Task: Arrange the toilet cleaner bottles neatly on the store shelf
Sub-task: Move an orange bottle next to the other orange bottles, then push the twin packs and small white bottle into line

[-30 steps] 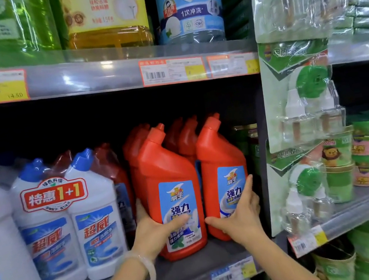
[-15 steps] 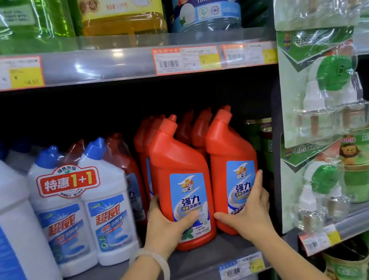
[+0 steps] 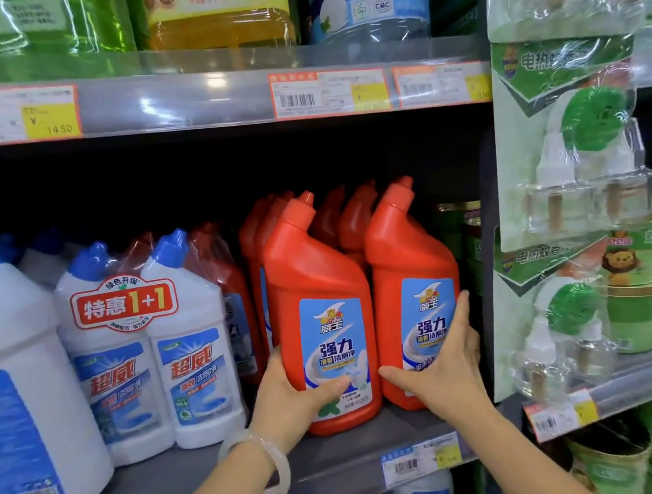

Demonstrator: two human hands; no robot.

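Note:
Two orange-red toilet cleaner bottles with blue labels stand upright side by side at the front of the grey shelf (image 3: 347, 459). My left hand (image 3: 292, 400) grips the lower left of the left bottle (image 3: 314, 291), thumb across its label. My right hand (image 3: 448, 368) wraps the lower part of the right bottle (image 3: 406, 260), fingers up its right side. More orange-red bottles (image 3: 337, 219) stand in rows behind them, mostly hidden.
A shrink-wrapped twin pack of white bottles with blue caps (image 3: 149, 349) and a big white bottle (image 3: 10, 378) stand to the left. Hanging green mosquito-repellent packs (image 3: 570, 168) and the shelf upright close off the right. The upper shelf edge (image 3: 209, 99) carries price tags.
Both hands stay on the two front bottles. The bottles stand slightly straighter and closer together; the view has shifted a little to the left and up.

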